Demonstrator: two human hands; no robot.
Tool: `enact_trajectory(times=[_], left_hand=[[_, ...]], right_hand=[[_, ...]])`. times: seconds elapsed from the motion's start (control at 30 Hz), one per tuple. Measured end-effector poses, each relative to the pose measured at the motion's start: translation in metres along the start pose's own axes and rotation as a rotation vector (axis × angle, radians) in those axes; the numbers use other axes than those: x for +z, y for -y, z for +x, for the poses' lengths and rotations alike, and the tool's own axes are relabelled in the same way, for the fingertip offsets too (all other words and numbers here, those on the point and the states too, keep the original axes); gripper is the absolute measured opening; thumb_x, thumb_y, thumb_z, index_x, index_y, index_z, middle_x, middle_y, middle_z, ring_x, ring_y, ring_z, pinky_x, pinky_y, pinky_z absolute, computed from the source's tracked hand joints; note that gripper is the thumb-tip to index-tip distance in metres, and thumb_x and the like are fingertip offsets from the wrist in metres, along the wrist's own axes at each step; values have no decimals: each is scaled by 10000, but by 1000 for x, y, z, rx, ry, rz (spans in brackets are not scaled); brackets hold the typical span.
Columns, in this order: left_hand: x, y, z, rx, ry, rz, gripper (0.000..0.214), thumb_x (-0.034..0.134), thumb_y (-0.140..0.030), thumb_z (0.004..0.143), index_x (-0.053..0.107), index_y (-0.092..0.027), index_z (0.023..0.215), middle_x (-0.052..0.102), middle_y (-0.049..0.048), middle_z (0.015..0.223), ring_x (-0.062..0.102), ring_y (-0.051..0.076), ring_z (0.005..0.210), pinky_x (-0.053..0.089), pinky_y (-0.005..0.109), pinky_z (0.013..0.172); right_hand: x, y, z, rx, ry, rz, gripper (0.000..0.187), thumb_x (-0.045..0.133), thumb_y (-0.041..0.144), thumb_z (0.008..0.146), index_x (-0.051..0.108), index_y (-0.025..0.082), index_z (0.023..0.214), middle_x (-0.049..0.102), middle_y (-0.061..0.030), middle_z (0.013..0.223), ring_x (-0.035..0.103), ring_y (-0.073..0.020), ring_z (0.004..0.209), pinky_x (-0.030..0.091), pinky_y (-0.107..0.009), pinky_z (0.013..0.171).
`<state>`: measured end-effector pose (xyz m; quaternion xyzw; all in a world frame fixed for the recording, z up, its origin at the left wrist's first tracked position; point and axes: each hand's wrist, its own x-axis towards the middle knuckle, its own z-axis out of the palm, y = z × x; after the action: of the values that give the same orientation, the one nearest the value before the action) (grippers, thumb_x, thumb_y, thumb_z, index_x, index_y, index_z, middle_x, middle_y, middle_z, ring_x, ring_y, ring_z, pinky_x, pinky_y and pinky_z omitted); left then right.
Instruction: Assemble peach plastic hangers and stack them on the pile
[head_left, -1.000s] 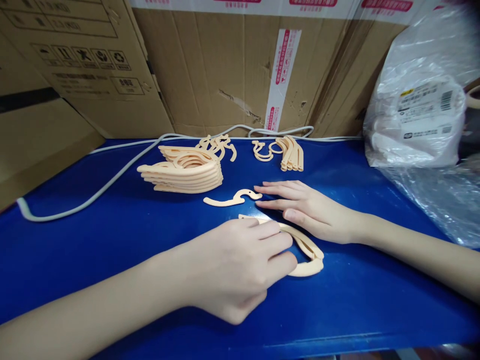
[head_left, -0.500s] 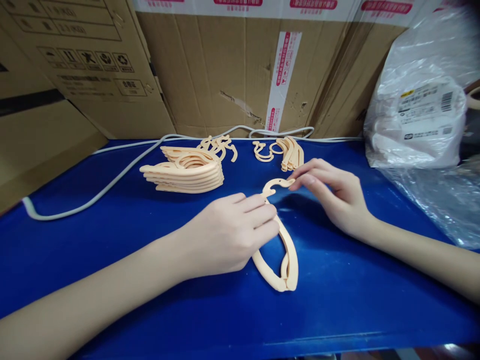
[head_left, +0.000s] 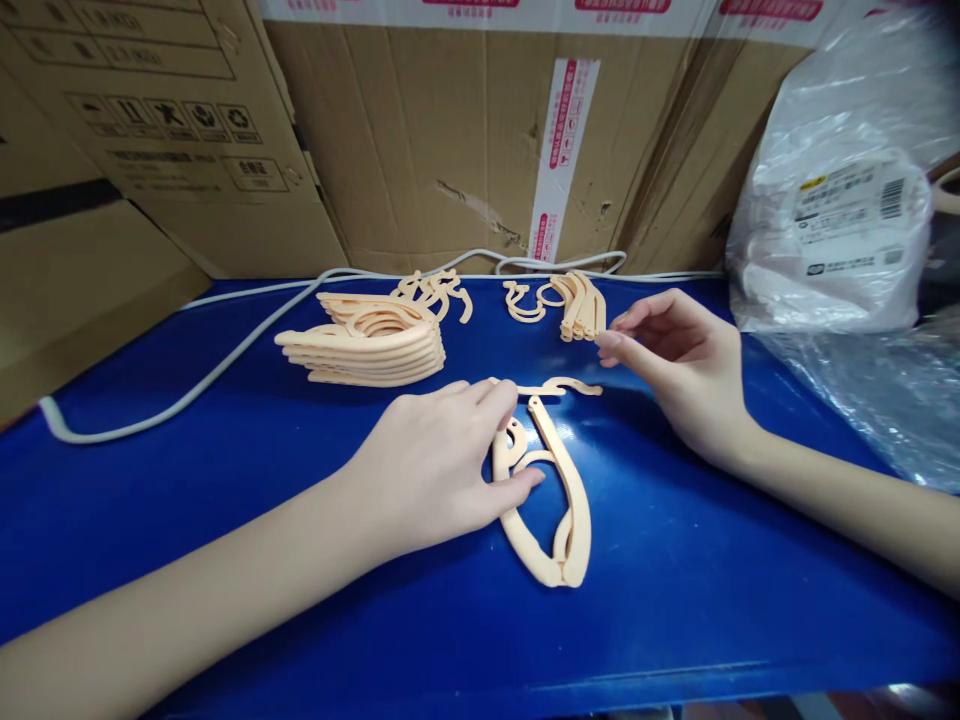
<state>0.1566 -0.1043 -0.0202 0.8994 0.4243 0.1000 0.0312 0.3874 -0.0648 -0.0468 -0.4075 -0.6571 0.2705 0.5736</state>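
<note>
A pale folding clothes hanger (head_left: 579,500) lies on the blue table, its two arms meeting at the near end. My left hand (head_left: 442,470) rests over its left arm, with the thumb stretched across the hanger. The left hand's fingertips are closed at the left end of a hanger hook (head_left: 574,384), which lies crosswise beyond the arms' far ends; their exact grip is partly hidden. My right hand (head_left: 686,370) is raised off to the right, thumb and forefinger curved but slightly apart. Its fingertips come close to a bunch of loose hanger arms (head_left: 581,305), and nothing shows between them.
A stack of folded hangers (head_left: 360,345) stands at left, with loose hooks (head_left: 431,293) behind it. More curved pieces (head_left: 523,302) lie near the loose arms. A white cable (head_left: 255,350) crosses the table (head_left: 337,640). Cartons (head_left: 450,150) and a plastic-wrapped package (head_left: 840,220) stand behind.
My right hand has let go of the hook's end and moved up and right. The hook has turned to lie flatter. My left hand has shifted slightly left, its thumb spreading away from the fingers.
</note>
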Motion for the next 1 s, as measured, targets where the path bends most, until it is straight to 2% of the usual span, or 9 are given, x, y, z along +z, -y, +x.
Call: enact_trajectory(times=[0.1, 0.2, 0.3, 0.5, 0.6, 0.7, 0.77, 0.87, 1.0], left_hand=[[0, 2, 1, -14, 9, -37, 187, 596, -345, 834, 497, -195, 886, 596, -15, 874, 564, 163, 734, 331, 260, 546], [1, 6, 2, 23, -28, 29, 135, 583, -262, 822, 532, -184, 920, 602, -1, 888, 572, 177, 759, 346, 276, 559], [3, 12, 3, 86, -53, 150, 106, 544, -179, 837, 570, -164, 938, 616, 25, 888, 586, 200, 782, 364, 300, 583], [6, 21, 3, 165, -117, 255, 169, 494, -62, 875, 595, -157, 971, 633, 31, 879, 610, 221, 808, 418, 319, 633], [3, 21, 4, 174, -78, 312, 171, 499, -39, 869, 614, -145, 938, 628, 42, 861, 607, 218, 759, 419, 312, 605], [-1, 20, 6, 181, -38, 373, 175, 498, -25, 866, 630, -133, 900, 626, 53, 848, 599, 209, 704, 418, 308, 581], [-2, 21, 8, 194, -37, 402, 180, 500, -18, 861, 635, -130, 900, 628, 54, 843, 601, 209, 700, 424, 309, 586], [-2, 24, 9, 232, -50, 439, 185, 503, -10, 857, 642, -128, 891, 637, 54, 847, 610, 206, 722, 434, 304, 613], [0, 28, 9, 296, -100, 492, 191, 498, -19, 864, 655, -127, 872, 637, 47, 812, 609, 206, 718, 423, 302, 618]], right_hand=[[-1, -2, 0, -66, 229, -234, 187, 726, 338, 801, 639, 235, 932, 658, -19, 923, 636, -190, 851, 530, -354, 751], [-2, -3, -2, -241, 447, -537, 273, 656, 365, 864, 663, 211, 1090, 639, -80, 1103, 595, -238, 1054, 478, -420, 924], [0, -3, -3, -343, 559, -721, 238, 534, 329, 946, 675, 196, 1083, 644, -91, 1090, 584, -238, 1045, 457, -428, 931], [3, -4, -5, -324, 514, -821, 143, 483, 251, 961, 596, 170, 932, 644, -83, 976, 587, -228, 922, 454, -379, 800], [3, -3, -7, -234, 482, -787, 70, 486, 230, 955, 539, 186, 963, 637, -27, 834, 590, -187, 767, 430, -338, 713], [1, 0, -7, -133, 434, -658, 88, 490, 237, 952, 523, 196, 1023, 571, 31, 680, 534, -144, 603, 402, -292, 608], [-1, 2, -7, -141, 395, -571, 120, 463, 208, 954, 565, 198, 1015, 578, 11, 737, 544, -142, 649, 413, -283, 617], [-6, 4, -7, -215, 398, -454, 269, 396, 125, 942, 643, 215, 996, 584, -18, 837, 577, -149, 768, 449, -295, 712], [-7, 4, -6, -322, 510, -322, 510, 353, 23, 879, 597, 277, 1248, 640, -26, 963, 616, -170, 927, 480, -339, 852]])
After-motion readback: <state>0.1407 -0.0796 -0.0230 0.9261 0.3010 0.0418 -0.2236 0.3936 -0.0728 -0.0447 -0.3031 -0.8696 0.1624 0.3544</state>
